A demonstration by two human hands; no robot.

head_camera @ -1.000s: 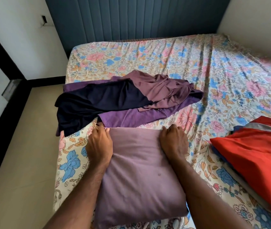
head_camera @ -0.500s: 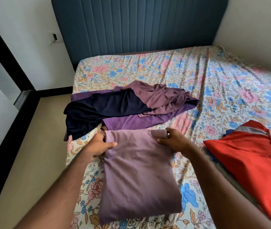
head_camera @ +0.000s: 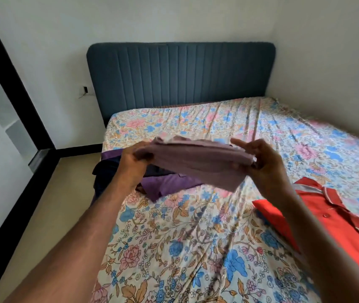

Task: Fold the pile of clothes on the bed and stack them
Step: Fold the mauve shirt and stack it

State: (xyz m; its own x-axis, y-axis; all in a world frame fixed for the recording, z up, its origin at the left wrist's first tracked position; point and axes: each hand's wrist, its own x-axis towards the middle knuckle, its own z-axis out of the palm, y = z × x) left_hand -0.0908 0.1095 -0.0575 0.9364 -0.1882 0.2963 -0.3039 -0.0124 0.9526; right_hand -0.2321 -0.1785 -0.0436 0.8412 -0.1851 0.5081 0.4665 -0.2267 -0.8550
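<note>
Head view: folded mauve cloth garment (head_camera: 198, 164) raised above the bed, spanning between both hands. Left hand (head_camera: 133, 159) gripping its left edge, fingers curled round the fabric; right hand (head_camera: 259, 159) pinching its right edge, thumb on top. Beneath and behind, partly hidden: crumpled purple garment (head_camera: 167, 185) and dark navy garment (head_camera: 106, 176) on the floral-print bedsheet (head_camera: 196, 248). Well to the right, folded red collared shirt (head_camera: 338, 221). At the far end, padded dark blue headboard (head_camera: 180, 73).
</note>
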